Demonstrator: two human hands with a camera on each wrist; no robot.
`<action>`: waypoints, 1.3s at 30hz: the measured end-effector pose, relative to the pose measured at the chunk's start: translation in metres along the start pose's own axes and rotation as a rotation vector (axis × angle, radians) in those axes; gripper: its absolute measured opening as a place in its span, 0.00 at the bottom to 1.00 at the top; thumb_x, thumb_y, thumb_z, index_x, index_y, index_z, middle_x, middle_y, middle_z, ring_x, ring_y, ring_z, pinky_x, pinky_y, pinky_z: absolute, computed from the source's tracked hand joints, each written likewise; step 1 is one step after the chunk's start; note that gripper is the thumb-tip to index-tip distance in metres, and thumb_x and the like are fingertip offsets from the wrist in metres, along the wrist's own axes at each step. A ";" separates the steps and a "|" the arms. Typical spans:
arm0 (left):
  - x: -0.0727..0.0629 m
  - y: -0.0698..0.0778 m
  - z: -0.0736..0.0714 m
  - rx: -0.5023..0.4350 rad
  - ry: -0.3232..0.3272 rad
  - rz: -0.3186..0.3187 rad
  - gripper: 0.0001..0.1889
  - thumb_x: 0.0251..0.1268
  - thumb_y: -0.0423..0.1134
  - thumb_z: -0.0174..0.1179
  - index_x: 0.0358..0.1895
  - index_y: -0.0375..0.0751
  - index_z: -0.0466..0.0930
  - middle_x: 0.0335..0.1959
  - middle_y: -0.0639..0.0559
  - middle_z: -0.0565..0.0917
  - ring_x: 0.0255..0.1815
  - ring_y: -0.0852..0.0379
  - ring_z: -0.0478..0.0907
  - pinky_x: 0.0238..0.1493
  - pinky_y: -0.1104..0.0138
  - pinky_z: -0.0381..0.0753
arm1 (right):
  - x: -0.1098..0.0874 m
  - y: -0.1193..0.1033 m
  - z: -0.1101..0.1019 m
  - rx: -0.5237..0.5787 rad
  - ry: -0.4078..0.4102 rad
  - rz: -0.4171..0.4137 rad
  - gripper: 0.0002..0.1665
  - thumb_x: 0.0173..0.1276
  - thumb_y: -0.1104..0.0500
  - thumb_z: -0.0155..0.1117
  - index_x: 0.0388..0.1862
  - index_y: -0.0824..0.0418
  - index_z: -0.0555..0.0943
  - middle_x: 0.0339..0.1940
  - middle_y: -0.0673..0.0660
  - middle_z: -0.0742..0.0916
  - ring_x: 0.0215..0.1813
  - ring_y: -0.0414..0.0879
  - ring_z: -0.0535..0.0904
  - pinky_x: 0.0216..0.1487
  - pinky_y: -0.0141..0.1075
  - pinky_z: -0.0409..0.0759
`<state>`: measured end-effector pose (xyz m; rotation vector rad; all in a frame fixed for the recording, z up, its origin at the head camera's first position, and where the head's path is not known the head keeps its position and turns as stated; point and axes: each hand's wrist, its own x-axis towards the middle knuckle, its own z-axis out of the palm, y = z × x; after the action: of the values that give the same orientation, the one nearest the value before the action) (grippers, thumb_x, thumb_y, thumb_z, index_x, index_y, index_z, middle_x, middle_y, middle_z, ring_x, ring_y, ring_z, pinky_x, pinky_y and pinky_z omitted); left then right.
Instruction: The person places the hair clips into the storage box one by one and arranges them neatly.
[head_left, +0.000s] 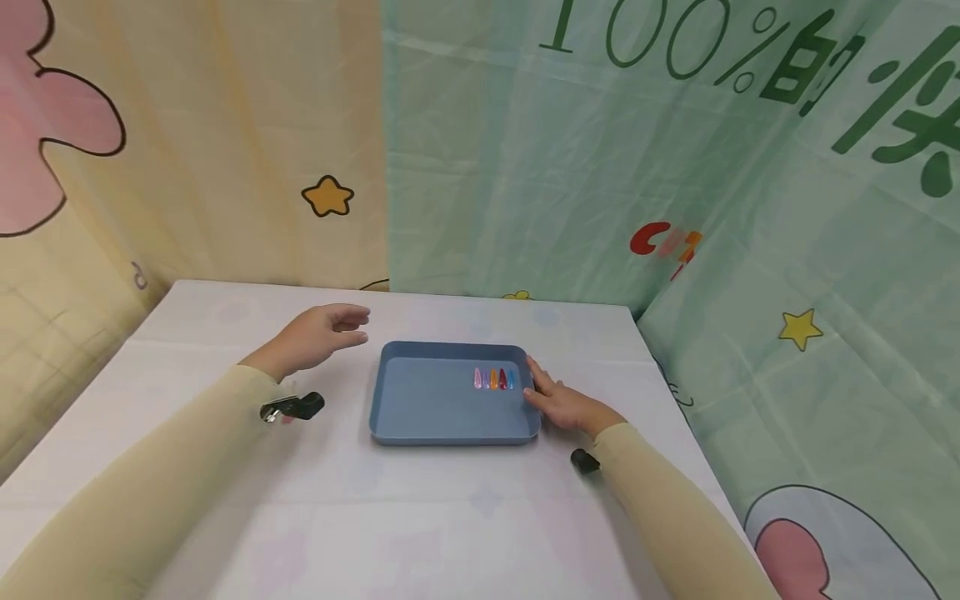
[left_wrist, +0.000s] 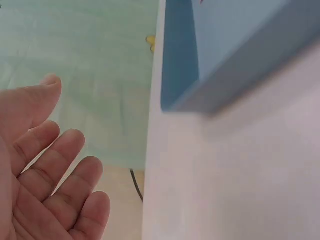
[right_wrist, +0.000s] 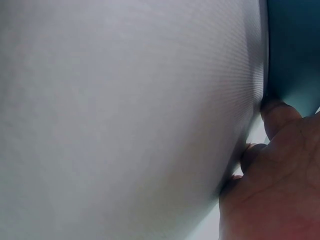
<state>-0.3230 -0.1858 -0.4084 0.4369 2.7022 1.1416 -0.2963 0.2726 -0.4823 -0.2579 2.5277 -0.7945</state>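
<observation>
A blue-grey rectangular tray (head_left: pixel 427 408) lies on the white-covered table. Inside it, near the right side, several small teardrop-shaped hair clips (head_left: pixel 493 379) in pink, purple, orange, red and blue stand in a row. My right hand (head_left: pixel 570 406) holds the tray's right edge, with the thumb over the rim. In the right wrist view its fingers (right_wrist: pixel 280 117) sit low against the tray's outer wall (right_wrist: pixel 295 55). Left of the tray my left hand (head_left: pixel 318 337) hovers with nothing in it. Its fingers (left_wrist: pixel 65 187) are loosely bent and the thumb stands apart, as the left wrist view shows.
The white cloth on the table (head_left: pixel 420 525) spreads around the tray. Printed curtains (head_left: pixel 510 167) hang behind the table and along its sides. A dark wrist-camera mount (head_left: pixel 292 407) sits under the left wrist, another dark mount (head_left: pixel 585 461) under the right.
</observation>
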 end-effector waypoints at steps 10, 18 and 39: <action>-0.047 -0.058 -0.028 0.061 0.021 -0.072 0.36 0.76 0.54 0.63 0.78 0.37 0.68 0.76 0.35 0.74 0.77 0.33 0.70 0.74 0.39 0.69 | 0.000 0.000 0.001 0.002 0.001 0.013 0.46 0.85 0.34 0.41 0.88 0.37 0.30 0.90 0.55 0.42 0.86 0.73 0.30 0.82 0.69 0.33; -0.076 -0.103 -0.039 0.164 0.019 -0.138 0.35 0.76 0.52 0.63 0.76 0.35 0.69 0.73 0.30 0.74 0.74 0.27 0.70 0.69 0.35 0.70 | -0.001 0.000 0.001 0.000 0.002 -0.008 0.46 0.86 0.35 0.41 0.88 0.40 0.29 0.90 0.55 0.42 0.87 0.71 0.30 0.83 0.68 0.32; -0.111 -0.146 -0.051 0.329 -0.009 -0.154 0.29 0.63 0.49 0.74 0.61 0.33 0.85 0.56 0.32 0.86 0.50 0.41 0.80 0.54 0.47 0.77 | -0.001 -0.001 0.001 0.001 -0.002 -0.019 0.46 0.86 0.36 0.41 0.88 0.40 0.30 0.90 0.56 0.42 0.87 0.70 0.30 0.83 0.67 0.32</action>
<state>-0.2613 -0.3539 -0.4732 0.2696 2.8629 0.6557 -0.2947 0.2713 -0.4817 -0.2832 2.5270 -0.8021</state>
